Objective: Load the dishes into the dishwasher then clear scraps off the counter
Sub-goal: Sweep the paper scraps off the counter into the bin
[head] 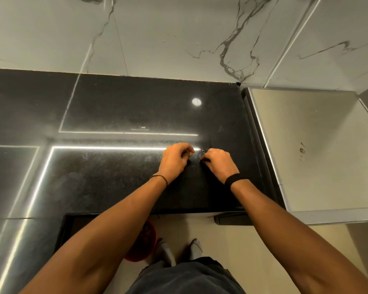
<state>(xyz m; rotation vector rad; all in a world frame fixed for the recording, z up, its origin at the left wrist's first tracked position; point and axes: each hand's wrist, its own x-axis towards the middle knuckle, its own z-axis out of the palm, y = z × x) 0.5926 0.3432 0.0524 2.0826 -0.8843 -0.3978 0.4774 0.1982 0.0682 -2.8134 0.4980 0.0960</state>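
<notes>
The black stone counter (115, 107) is dusted with fine pale crumbs. A few tiny white scraps (199, 154) lie in the narrow gap between my two hands. My left hand (174, 160) rests on the counter with its fingers curled, and a small pale scrap shows at its fingertips. My right hand (218, 163) sits just right of it, fingers curled down, thumb and forefinger pinched together at the crumbs on the surface. No dishes or dishwasher are in view.
A steel appliance top (310, 149) with a small brown stain adjoins the counter's right edge. A red bin (146, 240) stands on the floor below the counter's front edge, beside my feet. A marble wall (179, 35) runs behind.
</notes>
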